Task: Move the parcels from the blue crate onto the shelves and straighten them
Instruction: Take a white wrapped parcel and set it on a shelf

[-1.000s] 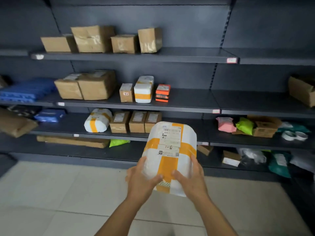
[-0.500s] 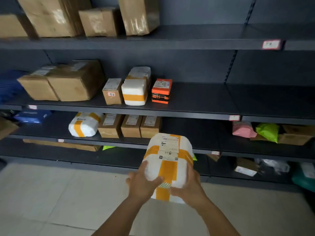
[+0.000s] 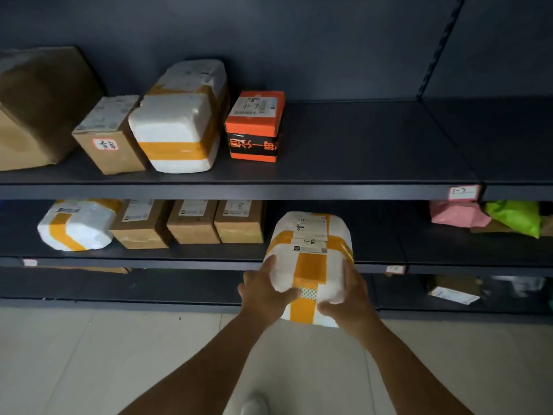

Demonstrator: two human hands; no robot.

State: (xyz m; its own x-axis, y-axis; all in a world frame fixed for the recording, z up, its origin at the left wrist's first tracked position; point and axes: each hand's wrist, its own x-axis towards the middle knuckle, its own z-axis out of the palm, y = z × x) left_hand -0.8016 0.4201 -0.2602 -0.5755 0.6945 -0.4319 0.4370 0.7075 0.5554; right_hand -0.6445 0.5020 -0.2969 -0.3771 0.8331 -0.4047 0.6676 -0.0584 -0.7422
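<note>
Your left hand (image 3: 264, 287) and right hand (image 3: 350, 295) both grip the white parcel with orange tape (image 3: 309, 259), holding it at the front edge of the lower shelf (image 3: 185, 262), just right of three cardboard boxes (image 3: 194, 223).

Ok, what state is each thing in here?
White parcel with orange tape: held before the lower shelf, label up, not set down.
Left hand: grips its left side.
Right hand: grips its right side.
Brown boxes: upright, side by side.
Orange box: upright.
</note>
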